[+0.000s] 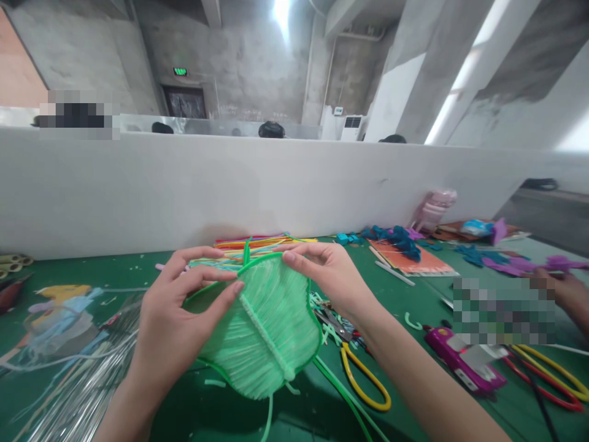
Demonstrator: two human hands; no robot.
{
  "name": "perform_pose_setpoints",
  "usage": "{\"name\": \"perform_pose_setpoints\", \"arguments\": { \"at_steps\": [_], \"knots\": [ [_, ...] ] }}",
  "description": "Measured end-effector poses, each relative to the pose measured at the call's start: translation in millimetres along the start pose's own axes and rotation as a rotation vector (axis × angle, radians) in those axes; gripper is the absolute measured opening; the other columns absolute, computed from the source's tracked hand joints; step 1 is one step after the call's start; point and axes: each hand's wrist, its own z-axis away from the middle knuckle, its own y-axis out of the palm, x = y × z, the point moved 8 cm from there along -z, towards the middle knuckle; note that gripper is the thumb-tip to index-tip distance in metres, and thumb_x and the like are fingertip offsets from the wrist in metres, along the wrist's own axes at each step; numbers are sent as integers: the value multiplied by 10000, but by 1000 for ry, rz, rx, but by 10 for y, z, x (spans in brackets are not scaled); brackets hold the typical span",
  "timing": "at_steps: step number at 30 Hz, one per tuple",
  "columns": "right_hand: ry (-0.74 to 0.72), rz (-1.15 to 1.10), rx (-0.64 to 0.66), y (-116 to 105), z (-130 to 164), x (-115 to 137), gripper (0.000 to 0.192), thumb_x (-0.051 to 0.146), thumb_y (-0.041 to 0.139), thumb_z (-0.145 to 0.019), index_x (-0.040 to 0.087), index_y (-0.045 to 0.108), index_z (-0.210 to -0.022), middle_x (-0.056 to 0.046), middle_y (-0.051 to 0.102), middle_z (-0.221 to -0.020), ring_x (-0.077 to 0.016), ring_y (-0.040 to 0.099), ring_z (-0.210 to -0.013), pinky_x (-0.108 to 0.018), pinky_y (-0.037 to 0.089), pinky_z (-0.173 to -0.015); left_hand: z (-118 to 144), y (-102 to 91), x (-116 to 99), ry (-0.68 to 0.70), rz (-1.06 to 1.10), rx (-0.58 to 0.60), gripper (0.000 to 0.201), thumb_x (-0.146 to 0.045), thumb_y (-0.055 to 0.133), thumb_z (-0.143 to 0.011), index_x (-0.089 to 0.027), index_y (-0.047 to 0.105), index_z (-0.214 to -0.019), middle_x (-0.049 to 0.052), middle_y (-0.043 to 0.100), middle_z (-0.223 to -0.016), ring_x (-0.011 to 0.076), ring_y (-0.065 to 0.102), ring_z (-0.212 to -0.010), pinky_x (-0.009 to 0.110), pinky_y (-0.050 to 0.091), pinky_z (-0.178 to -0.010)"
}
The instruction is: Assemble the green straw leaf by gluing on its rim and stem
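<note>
A large light-green leaf (276, 313) made of pipe cleaners, with a thick midrib and a darker green edging, is held up above the table. My left hand (179, 307) pinches its upper edge between thumb and fingertips, next to a short green pipe-cleaner end (247, 250) that sticks up. My right hand (326, 270) is closed on the same edge further right, thumb in front and the fingers partly hidden behind. Long green pipe cleaners (343, 390) trail from beneath the leaf towards the front.
Behind the leaf lie colourful pipe cleaners (267, 243). Yellow-handled scissors (368, 380) are by my right forearm, near a purple device (464, 362). Metal wires (101, 368) and a yellow glue gun (64, 298) lie left. A white partition (276, 184) stands behind; another person's hand (556, 291) is at right.
</note>
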Motion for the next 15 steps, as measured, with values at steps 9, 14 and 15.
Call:
{"name": "perform_pose_setpoints", "arguments": {
  "at_steps": [9,14,15],
  "knots": [
    [52,-42,-34,-80,47,-85,268,499,786,-782,232,773,-806,-39,782,-1053,-224,678,-1044,-368,467,-943,-10,15,37,-2,2,-7,38,-359,745,-825,-329,739,-849,-18,667,-1113,197,666,-1037,414,545,-883],
    [97,-19,-4,-81,99,-142,305,518,733,-831,256,789,-977,-53,765,-1155,-239,652,-1163,-420,415,-1069,-2,-9,50,-13,-18,-13,62,-384,747,-819,-326,738,-840,-17,664,-1130,202,674,-1010,446,543,-892],
    [99,-25,-10,-95,113,-152,280,506,749,-819,254,788,-934,-51,761,-1166,-239,651,-1167,-416,428,-1058,2,-12,45,-10,-18,-11,63,-384,747,-819,-326,738,-841,-17,664,-1128,202,673,-1014,443,544,-892]
  ]
}}
